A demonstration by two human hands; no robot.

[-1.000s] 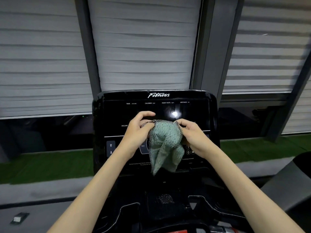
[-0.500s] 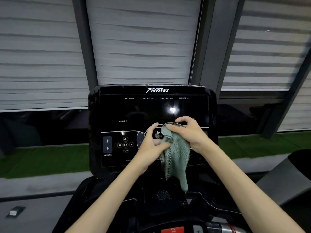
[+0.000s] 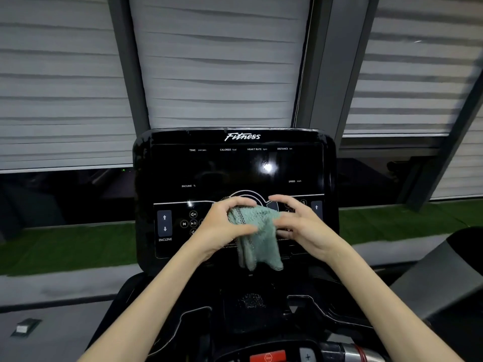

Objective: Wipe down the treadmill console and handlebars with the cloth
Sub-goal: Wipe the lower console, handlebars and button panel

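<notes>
While pale slatted blinds (image 3: 217, 61) fill the windows across the whole upper view and a strip of green turf (image 3: 65, 244) runs along below them, the black treadmill console (image 3: 235, 168) stands upright in the middle, with "Fitness" printed on its top edge and a bright glare spot on its dark screen. Two bare forearms reach up from the bottom edge to the console's lower control panel, where both hands meet in front of the centre buttons. The left hand (image 3: 222, 228) grips the cloth (image 3: 258, 231), its fingers curled over the bunched top. The right hand (image 3: 305, 226) is open, fingers spread and only loosely bent, their tips at the cloth's right edge. The cloth is pale green with a darker netted border, crumpled between the hands and hanging in loose folds in front of the panel's lower part. The incline arrow keys (image 3: 164, 223) sit to the left of the hands, and a red button (image 3: 268, 356) shows at the bottom edge.
</notes>
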